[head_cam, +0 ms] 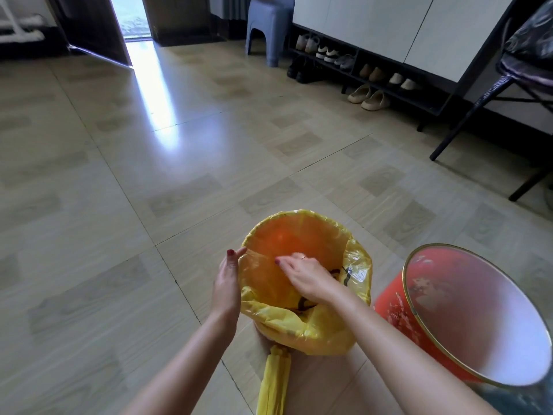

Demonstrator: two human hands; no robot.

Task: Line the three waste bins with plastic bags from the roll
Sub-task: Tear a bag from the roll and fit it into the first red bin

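Note:
A yellow plastic bag is draped over the rim of a waste bin on the floor in front of me; the bin shows orange through the film. My left hand grips the bag's edge at the bin's left rim. My right hand reaches into the opening and pinches the film, which stretches between both hands. The yellow roll of bags trails down from the bag's near side. A second red bin with a gold rim and white inside stands tilted at the right, with no bag in it.
Tiled floor spreads out ahead. At the back right are a shoe rack with several pairs and a blue stool. A dark chair stands at the far right. An open door lets in light at the back.

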